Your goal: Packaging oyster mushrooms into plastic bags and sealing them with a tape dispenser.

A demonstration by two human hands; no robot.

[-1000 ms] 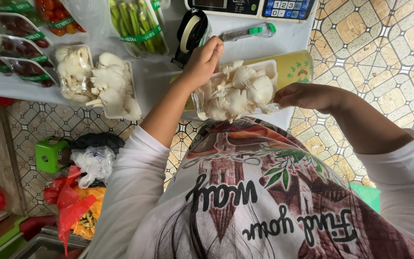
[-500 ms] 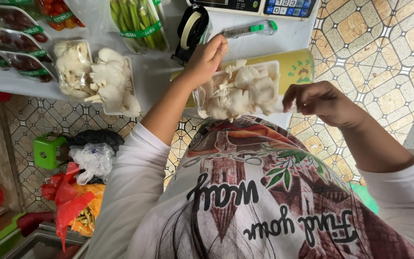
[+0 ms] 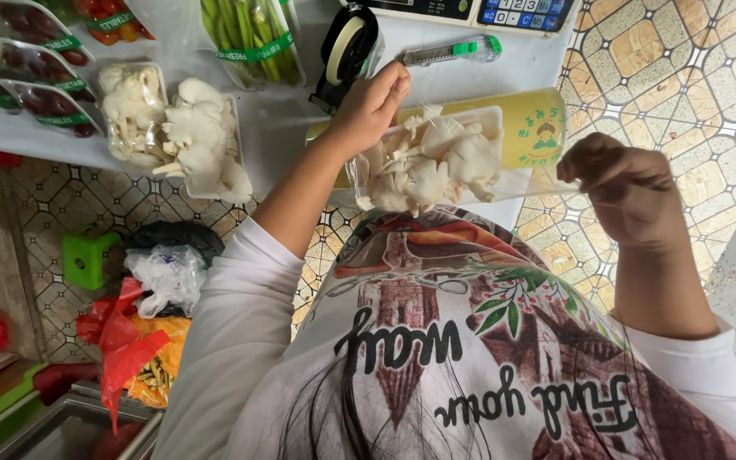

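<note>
On the white tabletop (image 3: 291, 128), a second tray of white mushrooms (image 3: 202, 145) lies near the front edge, touching a wrapped pack of mushrooms (image 3: 129, 111) on its left. Toward the left edge sit 3 wrapped trays of dark red fruit (image 3: 31, 68). A wrapped bundle of green asparagus (image 3: 253, 34) lies at the back edge, with a black tape dispenser (image 3: 349, 51) just beside it. A green-handled cutter (image 3: 453, 51) lies near the scale (image 3: 470, 10). On the tiled floor (image 3: 700, 60) below are a green stool (image 3: 87, 260), a black bag (image 3: 176, 238), a clear bag (image 3: 168, 277) and red bags (image 3: 125, 341).
</note>
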